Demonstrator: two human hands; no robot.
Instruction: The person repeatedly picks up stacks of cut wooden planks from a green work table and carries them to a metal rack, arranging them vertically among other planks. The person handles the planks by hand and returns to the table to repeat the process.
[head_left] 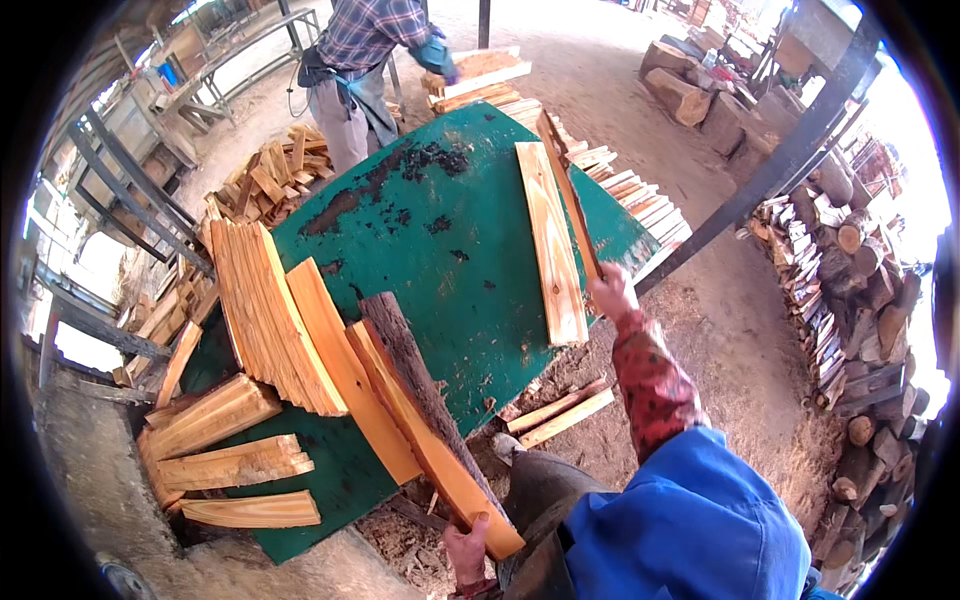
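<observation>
My left hand [468, 552], low in the view, grips the near end of a long split wood board [430, 440]. A strip of dark rough bark [415, 370] runs along that board's right side; whether the two are joined I cannot tell. My right arm reaches forward, and my right hand [612, 292] is closed round the near end of a narrow brown wooden strip [570, 200] at the right edge of the green table [460, 230]. Beside that strip lies a pale flat board [551, 245]. Another long board [350, 370] lies left of the one in my left hand.
A stack of split boards [265, 310] and several wood pieces [235, 460] cover the table's left side. Split wood [270, 180] is heaped beyond. Across the table stands another person [360, 80]. A dark post [770, 160] slants at right, before stacked logs [850, 290].
</observation>
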